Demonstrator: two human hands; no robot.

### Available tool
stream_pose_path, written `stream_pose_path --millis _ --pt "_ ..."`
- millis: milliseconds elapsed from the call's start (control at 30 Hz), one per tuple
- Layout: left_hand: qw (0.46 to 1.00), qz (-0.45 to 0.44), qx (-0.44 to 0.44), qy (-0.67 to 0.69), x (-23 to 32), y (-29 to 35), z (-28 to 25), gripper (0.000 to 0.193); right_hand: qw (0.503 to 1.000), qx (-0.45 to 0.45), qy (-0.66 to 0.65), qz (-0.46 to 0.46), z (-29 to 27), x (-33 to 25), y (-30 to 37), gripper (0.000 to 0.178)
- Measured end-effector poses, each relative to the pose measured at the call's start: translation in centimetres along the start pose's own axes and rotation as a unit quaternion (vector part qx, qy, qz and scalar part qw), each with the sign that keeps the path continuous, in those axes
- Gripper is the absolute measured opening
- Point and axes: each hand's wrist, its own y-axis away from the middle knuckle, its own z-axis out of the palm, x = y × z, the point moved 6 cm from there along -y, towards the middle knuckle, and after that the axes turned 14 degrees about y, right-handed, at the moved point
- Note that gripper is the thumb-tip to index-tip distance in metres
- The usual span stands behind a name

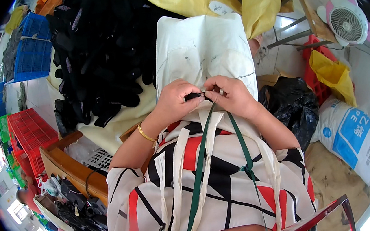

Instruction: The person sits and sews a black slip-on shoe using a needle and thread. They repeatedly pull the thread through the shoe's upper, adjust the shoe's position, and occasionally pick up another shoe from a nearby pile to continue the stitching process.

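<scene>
My left hand (178, 99) and my right hand (233, 96) meet over my lap, fingertips pinched close together. Between them is a small black piece (193, 96), soft-looking and mostly covered by the fingers. The left fingers grip its body; the right thumb and forefinger pinch at its right end, where the detail is too small to make out. A thin dark line, like thread, runs rightward from near the right hand. White cloth (202, 46) with dark smudges covers my lap beneath both hands. Green straps (204, 158) hang down my front below them.
A large heap of black fabric items (96, 48) lies ahead on the left, beside a wooden drawer (68, 145). Red (36, 135) and blue crates (32, 48) stand further left. To the right are a black plastic bag (290, 104), a printed white sack (353, 129) and a small fan (346, 22).
</scene>
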Motion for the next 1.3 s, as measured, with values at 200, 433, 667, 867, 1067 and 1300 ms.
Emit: stream_pose_path --millis 200,433,667,867,1067,1300 --pt "0.999 -0.001 -0.001 -0.033 0.0 -0.3 0.4 0.015 0.958 0.073 0.205 -0.189 -0.6 -3.9 -0.3 0.009" --pt "0.997 0.027 0.026 -0.074 -1.0 -0.4 0.1 0.015 0.916 0.004 -0.382 0.121 -1.5 -0.8 -0.2 0.016" --pt "0.983 0.041 0.029 -0.175 -2.1 0.4 -2.0 0.011 0.666 0.41 -0.604 0.153 -18.8 13.1 6.0 0.017" --pt "0.982 0.013 0.039 -0.186 -4.5 1.0 -3.1 0.005 0.638 0.74 -0.205 0.062 -32.2 19.4 20.3 0.008" --pt "0.993 0.056 0.077 -0.072 -5.0 -0.6 -0.5 0.008 0.849 0.43 -0.231 0.203 -15.5 15.5 7.6 0.013" --pt "0.983 0.034 0.114 0.142 -5.2 -2.2 -0.6 0.012 0.98 -0.117 -0.094 0.128 2.1 5.7 -2.3 0.014"
